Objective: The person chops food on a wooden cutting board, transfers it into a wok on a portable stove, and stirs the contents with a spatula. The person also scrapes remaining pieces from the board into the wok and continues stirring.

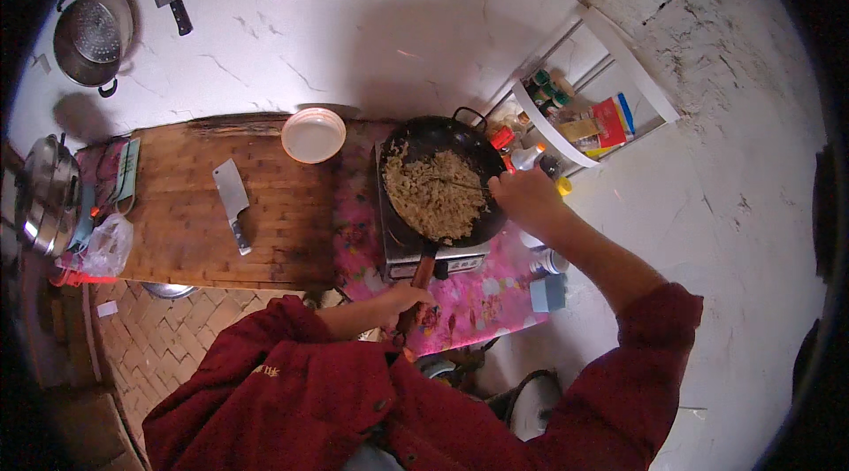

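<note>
My left hand (pixel 406 300) is wrapped around the wooden handle (pixel 423 272) of a black wok (pixel 487 152). The wok sits on a silver tabletop cooker (pixel 398 252). Crumbly, light brown cooked food (pixel 434 199) covers much of its inside, more on the left and near side. Over the wok's right rim, my right hand (pixel 528 200) grips a thin utensil (pixel 461 184) whose far end reaches into the food. I cannot tell what kind of utensil it is.
Left of the cooker, a wooden cutting board (pixel 179 205) bears a cleaver (pixel 232 199) and, at its back edge, a bowl (pixel 314 134). Seasoning bottles (pixel 528 156) stand close to the wok's right rim, below a white corner shelf (pixel 557 133). Pink floral cloth (pixel 491 305) lies under the cooker.
</note>
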The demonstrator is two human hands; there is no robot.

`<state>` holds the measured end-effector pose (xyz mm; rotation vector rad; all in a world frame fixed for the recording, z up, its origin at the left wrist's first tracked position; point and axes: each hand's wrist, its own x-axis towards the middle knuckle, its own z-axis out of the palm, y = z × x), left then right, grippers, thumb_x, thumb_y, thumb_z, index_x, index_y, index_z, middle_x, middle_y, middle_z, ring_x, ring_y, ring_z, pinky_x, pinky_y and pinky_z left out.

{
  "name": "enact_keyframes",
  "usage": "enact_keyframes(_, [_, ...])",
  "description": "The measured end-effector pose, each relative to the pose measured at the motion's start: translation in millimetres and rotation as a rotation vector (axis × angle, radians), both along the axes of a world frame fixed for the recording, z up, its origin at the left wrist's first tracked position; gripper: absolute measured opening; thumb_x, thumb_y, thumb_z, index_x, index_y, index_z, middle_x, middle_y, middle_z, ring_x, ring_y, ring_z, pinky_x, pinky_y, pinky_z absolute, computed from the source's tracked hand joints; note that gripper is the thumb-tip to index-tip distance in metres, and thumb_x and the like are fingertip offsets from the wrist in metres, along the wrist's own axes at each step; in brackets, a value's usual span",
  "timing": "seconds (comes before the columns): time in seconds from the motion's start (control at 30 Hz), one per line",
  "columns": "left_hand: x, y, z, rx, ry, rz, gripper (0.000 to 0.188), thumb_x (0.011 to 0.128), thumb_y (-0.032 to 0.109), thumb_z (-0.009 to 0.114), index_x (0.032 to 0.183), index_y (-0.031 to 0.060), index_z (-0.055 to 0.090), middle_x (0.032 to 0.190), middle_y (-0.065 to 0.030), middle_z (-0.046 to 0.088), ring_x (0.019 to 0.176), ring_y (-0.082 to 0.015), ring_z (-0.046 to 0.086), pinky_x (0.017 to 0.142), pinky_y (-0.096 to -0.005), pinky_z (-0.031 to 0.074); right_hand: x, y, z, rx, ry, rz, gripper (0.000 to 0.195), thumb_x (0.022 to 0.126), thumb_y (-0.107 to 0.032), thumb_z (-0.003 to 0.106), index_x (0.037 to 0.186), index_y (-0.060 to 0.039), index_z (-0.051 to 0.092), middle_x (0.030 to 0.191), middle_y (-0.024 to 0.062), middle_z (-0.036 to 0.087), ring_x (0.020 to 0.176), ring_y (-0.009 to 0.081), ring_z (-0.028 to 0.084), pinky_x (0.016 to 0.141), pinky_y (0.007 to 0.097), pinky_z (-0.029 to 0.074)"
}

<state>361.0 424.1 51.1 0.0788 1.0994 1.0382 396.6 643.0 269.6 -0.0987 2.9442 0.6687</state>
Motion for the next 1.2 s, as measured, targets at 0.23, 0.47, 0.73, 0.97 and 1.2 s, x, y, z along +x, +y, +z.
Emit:
enact_keyframes(0.23, [3.6, 1.5, -7.8, 0.025, -0.081, 0.005, 0.016, 0.077, 0.011, 0.07, 0.069, 0.0038, 0.058, 0.055, -0.0069, 0.054, 0.044, -0.0203, 0.053, 0.043, -0.0341, 0.043, 43.7, -32.5, 34.7, 0.095, -0.129, -0.121, 0.006, 0.076, -0.011, 0.06, 0.081, -0.0096, 0.061, 0.078, 0.0082, 0.063, 0.072, 0.0264, 0.066, 0.063, 0.0388, 0.053])
enact_keyframes(0.47, [1.1, -0.2, -5.6, 0.044, -0.127, 0.005, 0.018, 0.076, 0.008, 0.068, 0.065, 0.0047, 0.055, 0.056, -0.0065, 0.054, 0.043, -0.0194, 0.052, 0.042, -0.034, 0.042, 42.8, -49.7, 64.7, 0.102, -0.222, -0.279, 0.014, 0.079, -0.018, 0.065, 0.093, -0.0143, 0.063, 0.08, 0.0056, 0.063, 0.077, 0.0236, 0.066, 0.062, 0.0382, 0.051])
enact_keyframes(0.73, [2.6, -0.4, 4.9, 0.032, -0.079, 0.036, 0.017, 0.075, 0.008, 0.069, 0.066, 0.0054, 0.054, 0.057, -0.0063, 0.054, 0.046, -0.0185, 0.053, 0.045, -0.0342, 0.043, 22.6, -52.9, -4.4, 0.039, -0.217, -0.214, 0.007, 0.074, -0.013, 0.061, 0.079, -0.0086, 0.063, 0.074, 0.0106, 0.064, 0.072, 0.0287, 0.066, 0.06, 0.0392, 0.052])
enact_keyframes(0.97, [-1.3, 0.2, -5.7, 0.082, -0.111, -0.04, 0.017, 0.075, 0.011, 0.07, 0.067, 0.0056, 0.055, 0.058, -0.0062, 0.055, 0.046, -0.0194, 0.053, 0.044, -0.0351, 0.042, 9.7, -6.5, -12.3, 0.005, -0.06, -0.593, 0.023, 0.075, -0.029, 0.064, 0.079, -0.0069, 0.07, 0.08, 0.0132, 0.068, 0.078, 0.0291, 0.068, 0.067, 0.0419, 0.054])
enact_keyframes(1.2, [1.2, 0.3, -15.7, 0.088, -0.12, -0.006, 0.018, 0.078, 0.012, 0.067, 0.065, 0.0058, 0.057, 0.054, -0.0054, 0.054, 0.045, -0.0178, 0.052, 0.042, -0.0334, 0.04, -6.0, 32.7, 52.8, -0.175, -0.245, -1.042, 0.036, 0.072, -0.039, 0.063, 0.076, -0.0042, 0.068, 0.07, 0.0135, 0.066, 0.054, 0.02, 0.064, 0.053, 0.0322, 0.051])
